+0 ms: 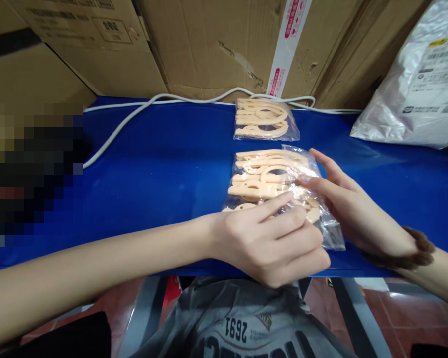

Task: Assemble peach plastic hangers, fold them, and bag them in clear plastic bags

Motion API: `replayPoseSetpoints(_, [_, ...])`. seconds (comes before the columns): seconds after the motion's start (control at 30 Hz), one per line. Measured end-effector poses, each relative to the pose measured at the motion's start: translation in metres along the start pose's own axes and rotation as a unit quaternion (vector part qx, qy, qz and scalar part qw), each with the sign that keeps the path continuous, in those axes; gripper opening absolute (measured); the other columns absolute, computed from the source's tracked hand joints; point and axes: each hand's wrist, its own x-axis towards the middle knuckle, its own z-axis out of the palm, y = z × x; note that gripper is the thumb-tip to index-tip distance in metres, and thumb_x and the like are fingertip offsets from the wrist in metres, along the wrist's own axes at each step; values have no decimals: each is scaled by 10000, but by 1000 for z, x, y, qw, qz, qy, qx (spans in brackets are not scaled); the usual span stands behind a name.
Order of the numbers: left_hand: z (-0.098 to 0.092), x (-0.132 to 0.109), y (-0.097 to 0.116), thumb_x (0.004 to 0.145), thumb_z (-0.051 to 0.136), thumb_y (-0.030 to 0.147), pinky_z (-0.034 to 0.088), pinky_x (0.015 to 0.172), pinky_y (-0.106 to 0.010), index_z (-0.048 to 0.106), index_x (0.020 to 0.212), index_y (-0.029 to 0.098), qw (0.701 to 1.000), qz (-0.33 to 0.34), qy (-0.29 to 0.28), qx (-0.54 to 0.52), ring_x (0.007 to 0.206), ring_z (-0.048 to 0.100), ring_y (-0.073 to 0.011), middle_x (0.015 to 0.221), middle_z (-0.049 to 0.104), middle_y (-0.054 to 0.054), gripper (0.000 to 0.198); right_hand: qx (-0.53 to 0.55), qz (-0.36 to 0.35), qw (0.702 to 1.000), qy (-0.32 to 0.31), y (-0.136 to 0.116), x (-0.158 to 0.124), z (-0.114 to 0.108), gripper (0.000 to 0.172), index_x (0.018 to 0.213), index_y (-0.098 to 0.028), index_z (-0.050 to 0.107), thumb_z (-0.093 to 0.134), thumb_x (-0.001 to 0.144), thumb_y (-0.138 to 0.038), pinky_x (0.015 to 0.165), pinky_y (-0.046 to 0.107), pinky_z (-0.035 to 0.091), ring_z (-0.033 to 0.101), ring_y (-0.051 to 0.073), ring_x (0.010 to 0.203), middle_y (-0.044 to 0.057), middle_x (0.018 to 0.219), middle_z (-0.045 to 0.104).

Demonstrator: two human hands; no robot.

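A clear plastic bag of beige plastic hangers (269, 181) lies on the blue table (164, 174) in front of me. My left hand (272, 241) rests on the bag's near end, index finger stretched over it and the other fingers curled. My right hand (347, 201) lies against the bag's right side with fingers extended, the fingertips pressing the plastic. A second, sealed bag of the same hangers (263, 119) sits farther back, apart from both hands.
A white cable (134, 114) runs along the table's back edge. Cardboard boxes (209, 44) stand behind. A grey-white parcel bag (418, 84) lies at the back right. A blurred patch covers the left. Below the table edge are a grey printed bag (242, 323) and red floor.
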Motion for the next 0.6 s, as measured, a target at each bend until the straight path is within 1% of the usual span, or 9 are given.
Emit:
replayPoseSetpoints(0.1, [0,-1,3,1027,564,273,606,985,-348,751,1074,201,999,30,-32,18,1042,714,-201,1076,750,-41,206,22,0,999,40,-10,-2,-2,719,1516,-332,409,712,864,-362,793,418,656,751,270,964,26,1163,751])
replayPoseSetpoints(0.2, [-4,-3,2,1042,554,354,558,1069,-385,678,1303,202,998,37,-39,25,1260,622,-244,1335,664,-79,327,3,4,992,128,-28,4,-18,649,1441,-318,523,701,818,-281,777,417,643,734,279,991,24,1195,745])
replayPoseSetpoints(0.27, [-8,-6,-4,1049,543,358,546,1080,-353,667,1320,227,996,79,-46,18,1279,609,-225,1376,644,-54,326,-14,-9,978,206,-42,14,-35,599,1422,-299,580,615,834,-191,824,410,612,705,278,1080,29,1252,726])
replayPoseSetpoints(0.33, [-9,-10,-11,1053,537,325,554,1058,-324,672,1309,217,992,104,-75,12,1248,627,-202,1359,661,-39,309,-10,-29,963,266,-54,30,-57,546,1356,-273,650,556,836,-138,831,403,580,669,278,1156,33,1334,689])
replayPoseSetpoints(0.37, [-8,-13,-15,1050,541,295,558,1046,-322,680,1294,205,992,96,-85,9,1233,636,-198,1344,675,-35,295,-2,-38,966,257,-58,41,-67,516,1337,-272,663,555,849,-145,818,411,566,656,290,1172,40,1370,664])
replayPoseSetpoints(0.43, [-4,-17,-20,1042,545,231,558,1038,-332,699,1250,183,994,58,-93,-2,1212,650,-193,1315,702,-30,264,17,-53,967,250,-63,65,-87,442,1298,-245,667,548,878,-182,756,403,556,670,286,1108,69,1344,667])
replayPoseSetpoints(0.47, [-2,-20,-22,1043,533,208,557,1033,-334,707,1226,175,995,40,-92,-12,1193,661,-190,1295,716,-29,255,10,-74,965,252,-63,78,-94,482,1327,-240,632,540,861,-158,731,382,553,672,266,1074,70,1353,658])
replayPoseSetpoints(0.53, [4,-24,-24,1053,495,191,554,1023,-335,710,1195,159,995,6,-97,-36,1163,679,-191,1258,737,-36,260,2,-81,971,225,-60,104,-101,561,1388,-232,564,514,841,-117,737,341,554,666,220,1032,73,1368,643])
replayPoseSetpoints(0.6, [7,-26,-25,1051,486,199,550,1023,-336,700,1196,139,992,-26,-109,-63,1168,683,-202,1248,742,-58,265,-36,-106,977,179,-54,128,-98,589,1453,-231,463,429,881,-98,772,292,547,651,153,985,58,1367,629])
